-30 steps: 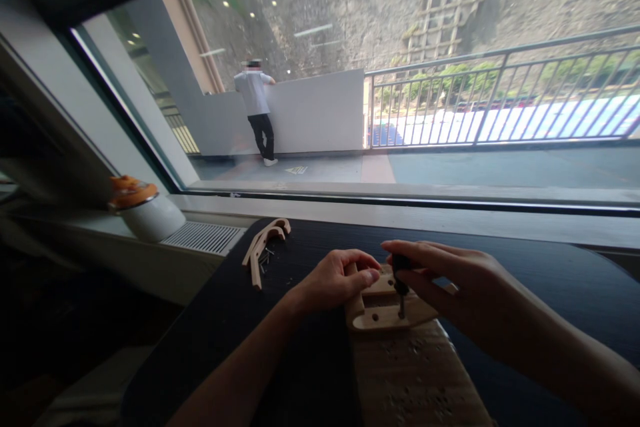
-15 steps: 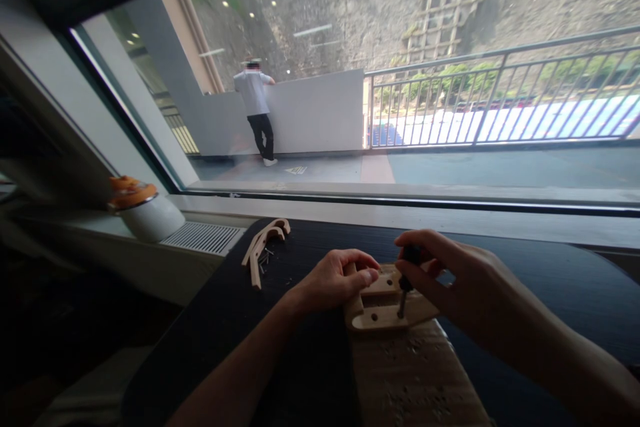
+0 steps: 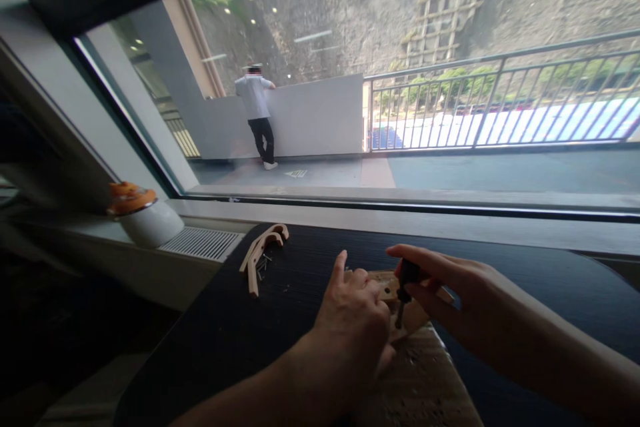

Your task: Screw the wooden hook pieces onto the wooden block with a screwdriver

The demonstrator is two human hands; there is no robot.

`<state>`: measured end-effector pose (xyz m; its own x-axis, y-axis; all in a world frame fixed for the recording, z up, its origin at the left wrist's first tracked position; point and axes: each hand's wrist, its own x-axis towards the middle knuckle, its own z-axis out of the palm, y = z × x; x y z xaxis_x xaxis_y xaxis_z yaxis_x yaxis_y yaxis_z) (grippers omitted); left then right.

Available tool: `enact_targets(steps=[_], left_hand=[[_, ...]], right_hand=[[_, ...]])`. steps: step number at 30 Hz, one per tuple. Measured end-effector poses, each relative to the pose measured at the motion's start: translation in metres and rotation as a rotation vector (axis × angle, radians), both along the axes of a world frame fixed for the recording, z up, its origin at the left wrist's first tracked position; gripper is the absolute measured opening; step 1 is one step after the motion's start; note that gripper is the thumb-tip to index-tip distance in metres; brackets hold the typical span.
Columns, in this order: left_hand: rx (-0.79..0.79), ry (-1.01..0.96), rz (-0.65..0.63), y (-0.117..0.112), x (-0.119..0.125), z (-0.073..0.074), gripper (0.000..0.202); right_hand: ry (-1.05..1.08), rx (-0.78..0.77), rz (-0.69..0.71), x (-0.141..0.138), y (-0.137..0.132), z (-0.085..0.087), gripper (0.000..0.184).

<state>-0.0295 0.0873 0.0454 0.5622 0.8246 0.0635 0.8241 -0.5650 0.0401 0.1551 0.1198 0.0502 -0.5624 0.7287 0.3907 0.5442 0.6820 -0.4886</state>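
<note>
above black tabletop [image 3: 225, 320], right hand [image 3: 445, 283] grips screwdriver [image 3: 409, 273], left hand [image 3: 353, 320] covers woodwork [image 3: 414, 320], hold unclear.

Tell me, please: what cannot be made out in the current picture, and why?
Head view:
Wooden frame: its left end is hidden by the left grip.
Black-handled tool: part of its handle is hidden by the right grip.
Metal pieces: too small to count.
Wooden board: near end cut off by the bottom edge.
</note>
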Motion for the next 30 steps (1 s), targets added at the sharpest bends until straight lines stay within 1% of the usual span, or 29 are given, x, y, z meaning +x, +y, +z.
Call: enact_targets(steps=[2, 4, 7, 12, 17, 20, 25, 26, 30], left_hand=[[-0.006, 0.068, 0.006, 0.004, 0.004, -0.001, 0.024], [0.007, 0.088, -0.006, 0.007, 0.004, -0.003, 0.019], [0.042, 0.038, -0.022, 0.008, 0.001, -0.008, 0.021], [0.063, -0.039, -0.007, 0.006, -0.002, -0.017, 0.025], [0.087, -0.077, -0.025, 0.007, -0.003, -0.024, 0.024], [0.073, -0.087, -0.037, 0.007, -0.005, -0.024, 0.024], [0.073, -0.119, -0.051, 0.005, -0.007, -0.023, 0.021], [0.072, -0.118, -0.054, 0.005, -0.007, -0.023, 0.021], [0.077, -0.1, -0.052, 0.004, -0.008, -0.022, 0.024]], right_hand=[[0.002, 0.015, 0.0, 0.0, 0.0, -0.001, 0.039], [0.011, 0.028, 0.002, 0.001, 0.0, -0.002, 0.04], [0.022, 0.035, 0.013, 0.001, -0.002, -0.001, 0.04], [0.005, 0.043, 0.009, 0.0, -0.001, 0.001, 0.039], [-0.022, 0.137, -0.057, -0.004, 0.003, 0.001, 0.035], [-0.045, 0.171, -0.085, -0.006, 0.003, 0.0, 0.036], [0.016, 0.145, 0.049, -0.008, 0.001, 0.0, 0.04], [0.037, 0.137, 0.057, -0.008, 0.0, -0.001, 0.04], [0.067, 0.105, 0.012, -0.009, -0.001, -0.002, 0.032]])
